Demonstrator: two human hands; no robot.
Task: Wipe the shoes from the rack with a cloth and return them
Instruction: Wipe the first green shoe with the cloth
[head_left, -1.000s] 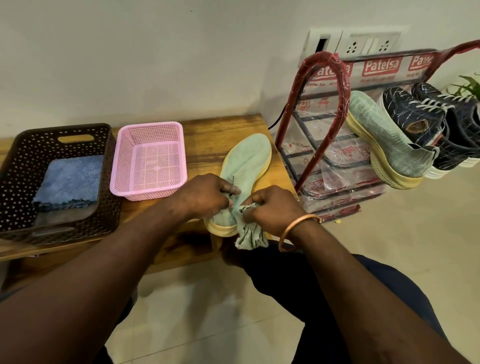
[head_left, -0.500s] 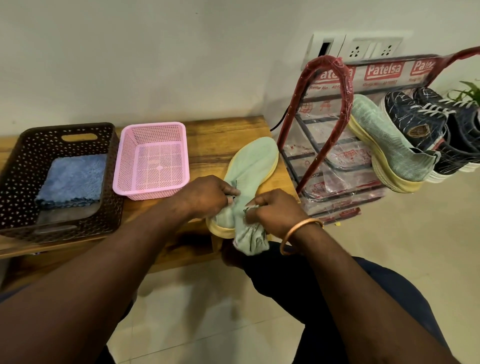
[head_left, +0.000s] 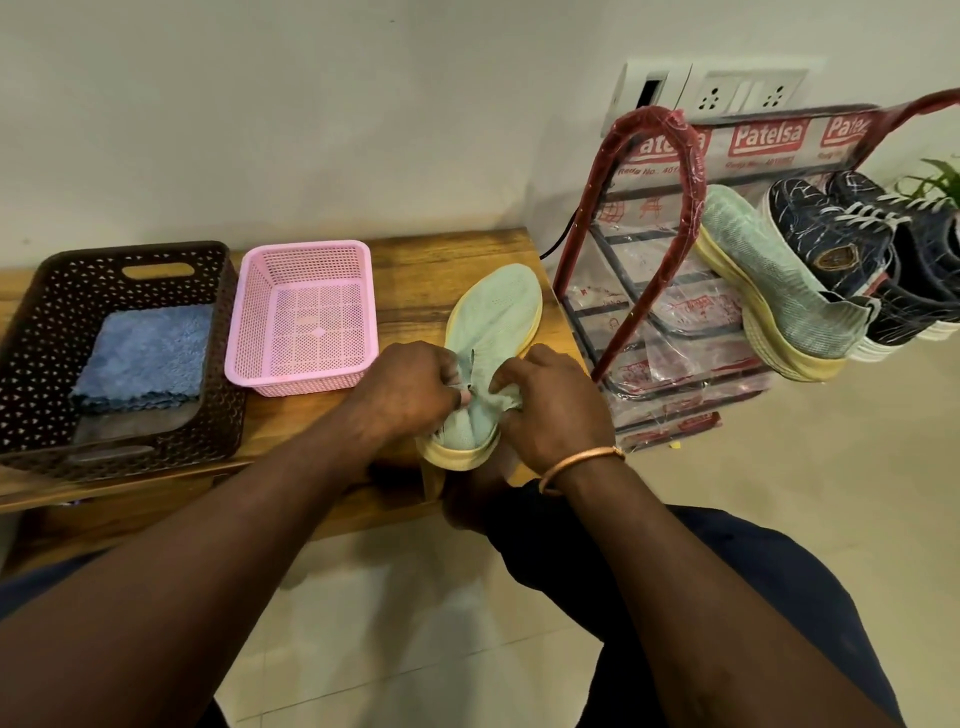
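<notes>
My left hand (head_left: 410, 389) grips the heel collar of the mint shoe (head_left: 493, 322), fingers curled at its opening. My right hand (head_left: 550, 410) pinches the bunched cloth (head_left: 501, 397) against the heel from the 3 o'clock side. Cloth and shoe are nearly one colour, so I cannot trace the cloth's edges. The shoe lies on the counter (head_left: 415, 270), toe toward 1 o'clock, heel at the near edge.

To wipe well, I'd keep the left grip firm and draw the cloth round the heel and along the yellow sole, minding that the shoe doesn't slip off the edge. The rack (head_left: 675, 260), holding the matching shoe (head_left: 779, 291), stands at 2 o'clock.

Half a second ago the cloth's tail hung below my right hand. Now it is gathered up on the heel.
</notes>
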